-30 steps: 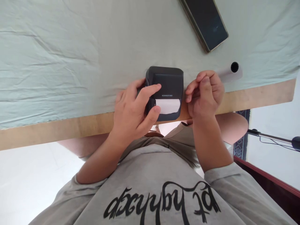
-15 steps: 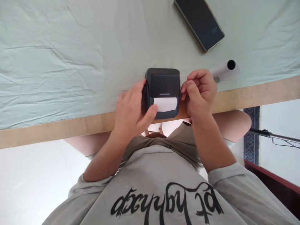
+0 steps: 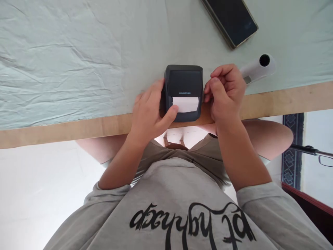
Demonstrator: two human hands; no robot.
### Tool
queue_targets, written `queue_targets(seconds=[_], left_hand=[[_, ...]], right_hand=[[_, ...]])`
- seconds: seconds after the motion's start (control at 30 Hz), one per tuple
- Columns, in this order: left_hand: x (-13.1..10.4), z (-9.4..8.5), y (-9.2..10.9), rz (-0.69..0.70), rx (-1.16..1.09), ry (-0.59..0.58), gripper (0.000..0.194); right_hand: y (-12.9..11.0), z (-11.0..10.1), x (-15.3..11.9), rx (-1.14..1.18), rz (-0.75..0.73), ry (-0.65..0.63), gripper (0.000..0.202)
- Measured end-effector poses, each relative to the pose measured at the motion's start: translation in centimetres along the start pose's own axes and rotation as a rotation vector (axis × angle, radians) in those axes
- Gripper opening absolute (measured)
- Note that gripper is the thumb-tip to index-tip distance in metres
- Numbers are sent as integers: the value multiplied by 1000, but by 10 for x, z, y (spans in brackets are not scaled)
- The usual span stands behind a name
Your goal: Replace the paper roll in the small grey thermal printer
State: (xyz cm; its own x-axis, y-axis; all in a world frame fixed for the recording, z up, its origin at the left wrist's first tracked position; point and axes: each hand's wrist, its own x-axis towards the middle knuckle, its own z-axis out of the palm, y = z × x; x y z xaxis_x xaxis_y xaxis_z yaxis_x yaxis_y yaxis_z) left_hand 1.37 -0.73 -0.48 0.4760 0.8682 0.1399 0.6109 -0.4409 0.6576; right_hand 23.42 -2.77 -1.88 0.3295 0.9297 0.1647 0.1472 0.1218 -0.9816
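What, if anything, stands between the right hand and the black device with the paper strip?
Nothing visible. The right hand is close beside the black device; contact is unclear. The white object lies on the hand's other side.

The bare left hand [image 3: 149,113] hides much of the left side of the boxy black plastic printer [image 3: 185,80], its thumb overlapping the white paper strip [image 3: 187,104]. Pale lettering [image 3: 185,93] above the strip is tiny (its last characters blur). Right of centre, the bare right hand [image 3: 226,93] covers the lower-left end of the white tubular device [image 3: 256,69]; whether its curled fingers pinch anything seems impossible to tell. The frame's top edge crops the flat black phone [image 3: 234,21].
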Motion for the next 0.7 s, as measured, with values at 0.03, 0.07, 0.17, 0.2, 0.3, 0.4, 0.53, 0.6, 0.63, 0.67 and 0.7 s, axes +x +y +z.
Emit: queue_targets(seconds=[0.03, 0.07, 0.17, 0.2, 0.3, 0.4, 0.53, 0.6, 0.63, 0.67, 0.7], left_hand=[[0, 0, 0, 1, -3, -1, 75], [0, -1, 0, 4, -5, -3, 73], [1, -1, 0, 7, -16, -9, 65], [1, -1, 0, 6, -18, -3, 63], [4, 1, -2, 12, -24, 24, 61], [7, 3, -3, 24, -39, 40, 58], [10, 3, -1, -4, -56, 25, 56], [9, 3, 1, -15, -56, 14, 58], [9, 3, 2, -17, -55, 11, 58], [8, 3, 2, -18, -53, 10, 58], [8, 3, 2, -17, -50, 9, 59]], right_hand=[[2, -1, 1, -2, -5, -1, 36], [4, -1, 1, -8, -12, 6, 36], [8, -1, 4, -27, -26, 35, 36], [9, -1, 4, -26, -32, 44, 36], [9, 0, 7, 1, -51, 60, 36], [9, 1, 9, -2, -57, 70, 35], [11, 1, 10, -31, -73, 63, 35], [13, 0, 10, -33, -81, 49, 35], [14, -1, 10, -35, -84, 45, 35], [14, -1, 10, -40, -85, 38, 36], [15, -2, 10, -48, -79, 31, 36]])
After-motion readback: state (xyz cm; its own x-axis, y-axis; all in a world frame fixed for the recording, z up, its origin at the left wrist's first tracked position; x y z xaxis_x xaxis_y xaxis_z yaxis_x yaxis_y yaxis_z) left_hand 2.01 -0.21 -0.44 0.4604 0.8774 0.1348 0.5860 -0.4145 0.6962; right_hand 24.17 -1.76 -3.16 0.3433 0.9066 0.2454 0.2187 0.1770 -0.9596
